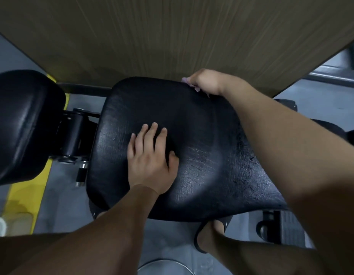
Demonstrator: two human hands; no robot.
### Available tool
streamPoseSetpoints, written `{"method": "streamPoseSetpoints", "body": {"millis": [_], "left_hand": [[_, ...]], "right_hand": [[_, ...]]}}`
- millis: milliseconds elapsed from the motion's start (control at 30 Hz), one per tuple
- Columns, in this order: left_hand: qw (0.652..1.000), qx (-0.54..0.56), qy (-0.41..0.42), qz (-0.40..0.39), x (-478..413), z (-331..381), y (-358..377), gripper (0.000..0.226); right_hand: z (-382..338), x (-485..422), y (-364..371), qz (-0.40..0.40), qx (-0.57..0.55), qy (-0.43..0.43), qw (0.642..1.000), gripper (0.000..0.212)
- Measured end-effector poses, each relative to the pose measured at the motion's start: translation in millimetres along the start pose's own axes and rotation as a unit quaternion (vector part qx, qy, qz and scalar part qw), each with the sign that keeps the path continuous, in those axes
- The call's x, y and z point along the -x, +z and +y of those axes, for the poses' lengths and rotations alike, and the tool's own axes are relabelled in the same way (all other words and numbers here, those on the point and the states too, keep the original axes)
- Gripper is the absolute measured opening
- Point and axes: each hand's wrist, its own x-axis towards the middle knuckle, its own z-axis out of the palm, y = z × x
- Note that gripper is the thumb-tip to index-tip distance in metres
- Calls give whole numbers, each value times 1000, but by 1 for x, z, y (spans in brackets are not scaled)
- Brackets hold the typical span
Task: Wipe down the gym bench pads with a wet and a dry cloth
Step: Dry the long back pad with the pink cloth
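A black padded bench seat (192, 120) fills the middle of the head view, its surface shiny and cracked toward the right. My left hand (152, 157) lies flat on the pad's middle, fingers straight and spread. At the pad's far right corner my right hand (205, 81) grips a pale pink cloth (187, 81), of which only small edges show beneath the fingers. A second black pad (23, 124) stands to the left, joined by a black hinge bracket (75, 132).
A brown wood-grain wall (172, 36) rises right behind the bench. Grey floor with a yellow stripe (27, 195) lies at the left. My foot in a dark sandal (209, 237) stands under the seat's front edge. A metal frame with a wheel (271, 229) is at the right.
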Motion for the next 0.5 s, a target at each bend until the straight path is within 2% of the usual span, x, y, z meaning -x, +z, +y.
{"method": "streamPoseSetpoints", "body": {"millis": [100, 167, 233, 300, 367, 500], "left_hand": [[1000, 2, -5, -7, 0, 0, 0, 60], [1000, 5, -7, -9, 0, 0, -1, 60], [1000, 8, -9, -6, -1, 0, -1, 60], [1000, 9, -8, -4, -1, 0, -1, 61], [1000, 8, -5, -1, -1, 1, -1, 61], [1000, 10, -1, 2, 0, 1, -1, 60]], "right_hand": [[31, 13, -15, 26, 8, 14, 1000, 29], [56, 34, -32, 2, 106, 32, 994, 15], [73, 48, -44, -14, 198, 83, 977, 29], [73, 54, -46, -12, 215, 108, 971, 24], [61, 47, -41, 11, 206, 82, 975, 14], [22, 46, -19, 40, 77, -2, 996, 33]]}}
